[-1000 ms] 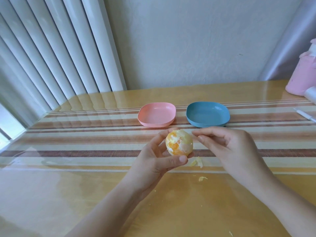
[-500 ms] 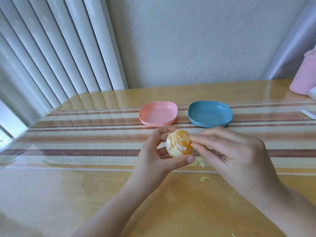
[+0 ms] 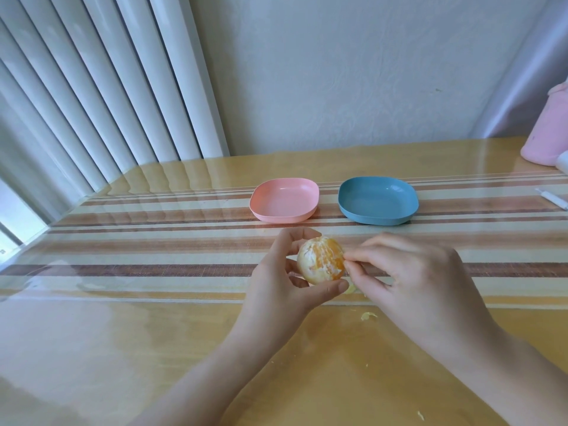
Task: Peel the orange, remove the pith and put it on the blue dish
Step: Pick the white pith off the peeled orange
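Left hand (image 3: 276,281) cups the orange (image 3: 321,259) above the tabletop (image 3: 153,333), thumb beneath and fingers curled over the top and behind. The fruit is peeled, with pale pith (image 3: 308,267) patching its near face. Right hand (image 3: 415,281) meets the fruit's right side, thumb and forefinger pressed together in a pinch on the pith there; how much they hold cannot be told.

Beyond the left hand stands the pink dish (image 3: 284,199); beyond the right hand, the blue dish (image 3: 378,199), with nothing in it. Pith scraps (image 3: 368,316) lie on the tabletop just below the right hand.

Likely hazards:
- **Torn segment:** a pinch set too deep would probably tear the segment skin and release juice.
- **Dropped fruit:** juice would make the left hand's hold slippery, so the fruit may drop.
- **Split fruit:** a hard sideways pull could part the segments.
- **Wrong dish:** the dishes match in shape and sit just beside each other, so the fruit could go in the pink one.
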Demonstrator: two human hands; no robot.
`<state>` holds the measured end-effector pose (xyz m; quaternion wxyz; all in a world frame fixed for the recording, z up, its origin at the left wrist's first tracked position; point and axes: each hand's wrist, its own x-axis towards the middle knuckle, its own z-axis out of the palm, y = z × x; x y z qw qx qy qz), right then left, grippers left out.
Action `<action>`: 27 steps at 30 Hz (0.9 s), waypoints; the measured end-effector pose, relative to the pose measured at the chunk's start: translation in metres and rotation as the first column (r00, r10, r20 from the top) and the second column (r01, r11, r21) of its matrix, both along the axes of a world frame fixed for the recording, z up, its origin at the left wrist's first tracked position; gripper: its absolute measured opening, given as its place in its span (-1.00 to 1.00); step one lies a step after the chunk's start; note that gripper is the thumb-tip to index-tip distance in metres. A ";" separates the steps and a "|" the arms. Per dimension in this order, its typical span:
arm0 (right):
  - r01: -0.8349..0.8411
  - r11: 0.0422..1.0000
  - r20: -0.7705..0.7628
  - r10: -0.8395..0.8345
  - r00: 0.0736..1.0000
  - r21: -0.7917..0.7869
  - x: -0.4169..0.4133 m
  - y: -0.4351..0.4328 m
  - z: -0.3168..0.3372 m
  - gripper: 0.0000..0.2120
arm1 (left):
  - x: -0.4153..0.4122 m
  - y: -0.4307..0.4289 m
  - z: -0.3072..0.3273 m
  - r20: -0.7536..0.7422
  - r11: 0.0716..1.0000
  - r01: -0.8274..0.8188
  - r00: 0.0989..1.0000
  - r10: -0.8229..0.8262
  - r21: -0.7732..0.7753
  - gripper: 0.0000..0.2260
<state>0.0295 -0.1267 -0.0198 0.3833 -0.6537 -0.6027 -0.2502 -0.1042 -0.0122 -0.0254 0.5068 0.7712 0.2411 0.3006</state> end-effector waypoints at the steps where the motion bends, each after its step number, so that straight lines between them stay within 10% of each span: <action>1: 0.007 1.000 -0.003 -0.007 1.000 0.000 -0.001 0.000 0.000 -0.92 | 0.000 0.000 -0.001 -0.007 1.000 -0.006 1.000 0.007 0.020 -0.51; 11: 0.068 0.997 0.028 -0.067 0.997 -0.029 -0.006 -0.001 0.005 -0.83 | -0.001 -0.004 0.001 0.001 0.995 0.000 1.000 -0.001 0.097 -0.50; 22: -0.197 0.980 -0.387 0.191 0.902 0.025 0.001 -0.002 0.010 -0.85 | -0.003 0.004 0.007 0.052 0.999 0.026 0.998 -0.025 -0.019 -0.47; 27: -0.163 0.985 -0.249 0.170 0.953 0.052 0.001 -0.001 0.009 -0.85 | -0.002 0.002 0.006 0.037 1.000 0.015 0.999 -0.015 0.006 -0.49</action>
